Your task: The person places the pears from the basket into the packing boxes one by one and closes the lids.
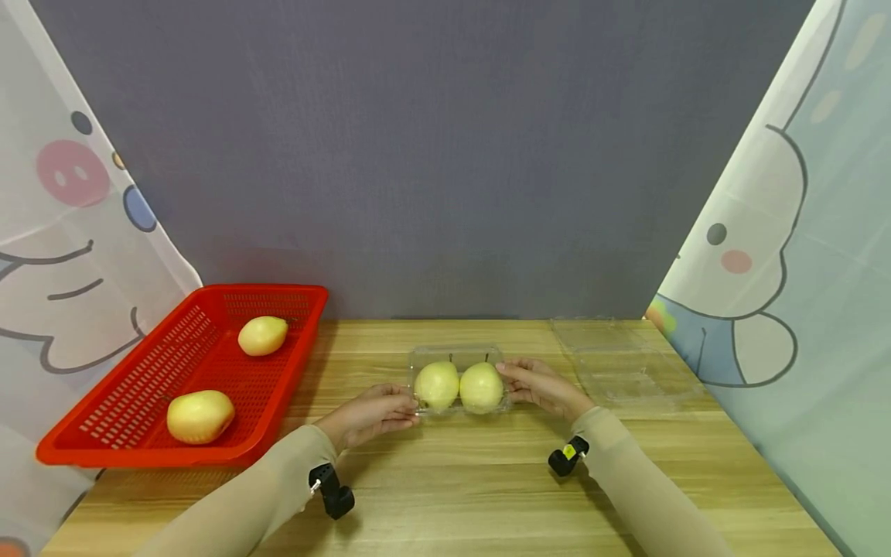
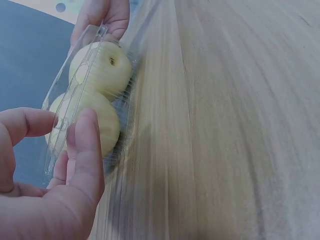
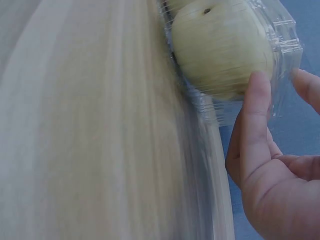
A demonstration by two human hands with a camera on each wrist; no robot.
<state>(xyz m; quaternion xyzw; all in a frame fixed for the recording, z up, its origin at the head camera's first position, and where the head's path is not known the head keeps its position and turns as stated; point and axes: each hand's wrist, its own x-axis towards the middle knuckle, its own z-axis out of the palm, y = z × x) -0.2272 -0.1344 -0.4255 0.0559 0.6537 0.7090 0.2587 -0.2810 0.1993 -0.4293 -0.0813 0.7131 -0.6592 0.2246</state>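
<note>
Two pale yellow pears (image 1: 437, 385) sit side by side in a clear plastic box (image 1: 455, 353) at the middle of the table, stems toward the back. My left hand (image 1: 369, 414) holds the box's left end. In the left wrist view its thumb and fingers (image 2: 89, 145) bracket the box edge beside the nearer pear (image 2: 107, 122). At the right end, my right hand (image 1: 543, 387) grips the box between thumb and fingers. One fingertip lies on the clear wall over a pear (image 3: 220, 50) in the right wrist view.
A red plastic basket (image 1: 322, 298) stands at the left with two more pears, one toward its back (image 1: 263, 336) and one toward its front (image 1: 200, 417). More clear plastic packaging (image 1: 626, 371) lies at the back right. A grey panel (image 1: 459, 170) rises behind the wooden table (image 1: 459, 495).
</note>
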